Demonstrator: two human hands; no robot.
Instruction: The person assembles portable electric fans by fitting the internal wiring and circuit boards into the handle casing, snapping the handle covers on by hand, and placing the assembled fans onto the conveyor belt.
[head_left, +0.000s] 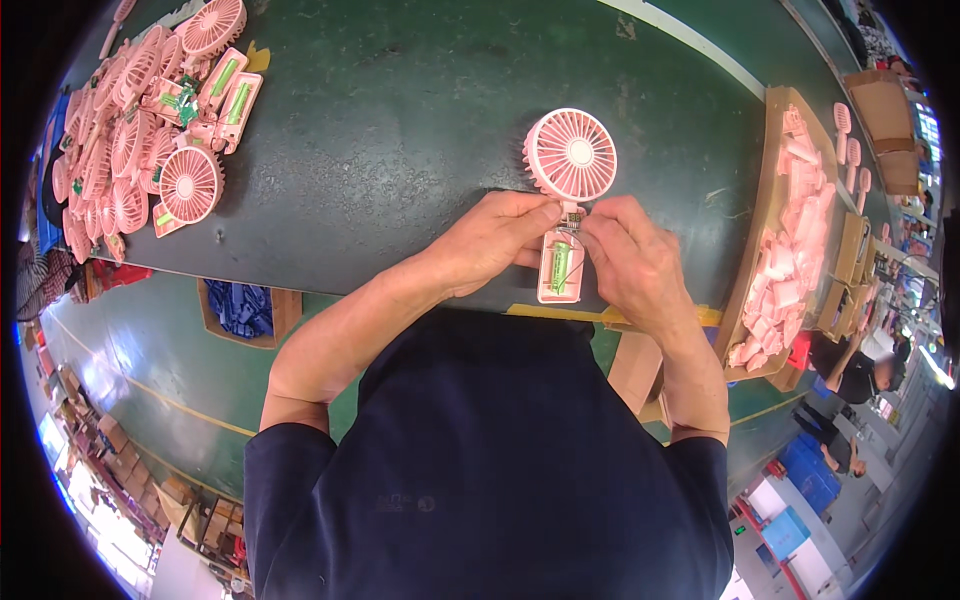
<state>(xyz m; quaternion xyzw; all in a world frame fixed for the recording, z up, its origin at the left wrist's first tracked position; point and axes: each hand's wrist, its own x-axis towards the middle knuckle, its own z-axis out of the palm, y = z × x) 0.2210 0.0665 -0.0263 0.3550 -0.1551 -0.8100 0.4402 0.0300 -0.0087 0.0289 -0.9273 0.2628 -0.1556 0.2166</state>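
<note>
A pink handheld fan (548,160) lies near the front edge of the dark table, its round grille pointing away from me. Its handle is uncovered, so a green battery cell (561,262), thin wires and a small circuit board (571,217) show inside. My left hand (492,240) grips the fan's neck from the left, thumb beside the board. From the other side my right hand (635,255) has its fingers pinched together at the board and wires. Whatever lies between those right fingertips is hidden.
At the far left is a heap of pink fans (125,150), several with batteries exposed. To the right stands a cardboard box (752,250) of pink plastic shells (785,260). A box of blue parts (240,310) sits below the table edge. Other people (862,370) are at the right.
</note>
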